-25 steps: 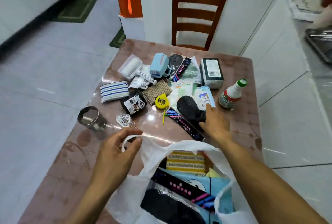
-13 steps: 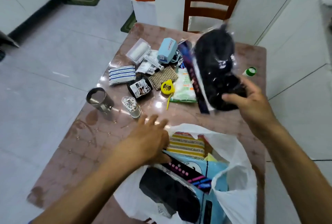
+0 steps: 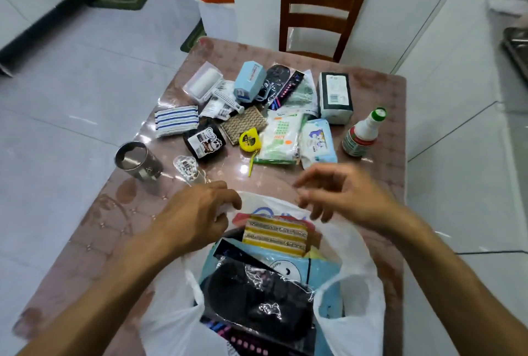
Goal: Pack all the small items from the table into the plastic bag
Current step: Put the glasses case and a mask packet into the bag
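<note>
The glossy table (image 3: 380,92) is crowded at centre frame. The left hand (image 3: 197,212) pinches the plastic bag (image 3: 354,307) rim; the right hand (image 3: 345,192) hovers half-open, empty. If that pinch slips, the bag mouth may collapse.

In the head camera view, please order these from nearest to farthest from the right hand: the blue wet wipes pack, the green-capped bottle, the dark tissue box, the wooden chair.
From the right hand:
1. Blue wet wipes pack, just beyond the fingers, near the table's middle.
2. Green-capped bottle, farther back, towards the right edge.
3. Dark tissue box, behind the wipes.
4. Wooden chair, beyond the table's far edge.
</note>
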